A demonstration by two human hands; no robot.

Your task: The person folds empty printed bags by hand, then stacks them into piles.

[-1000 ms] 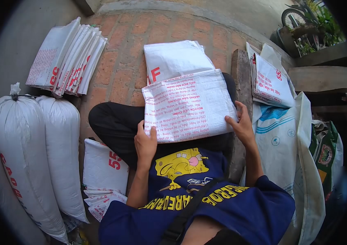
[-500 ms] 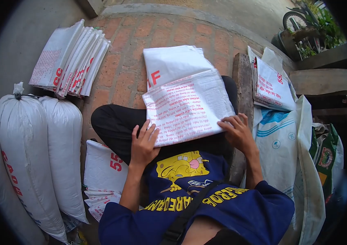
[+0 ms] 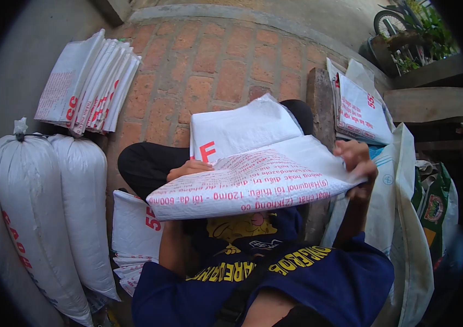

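A white woven plastic sack (image 3: 253,182), printed with red text, lies folded across my lap with its near flap lifted and bent. My right hand (image 3: 358,159) grips the flap's right corner, fingers curled around it. At the left edge, my left hand (image 3: 190,169) holds the sack; its fingers show over the print, while the flap covers the rest of the hand. Beyond the flap, the sack's plain white far part (image 3: 245,128) rests on my legs, a red letter F at its left.
Folded sacks (image 3: 87,84) stand in a stack at upper left, above filled white sacks (image 3: 35,207). More folded sacks (image 3: 136,220) lie beside my left leg. A wooden beam (image 3: 322,109) runs along my right, with another folded sack (image 3: 362,111) past it. Brick paving (image 3: 204,54) lies ahead.
The sack's near flap has risen toward me and spread wider. My right hand moved up and right with its corner; my left hand went from lying on the near edge to partly behind the flap.
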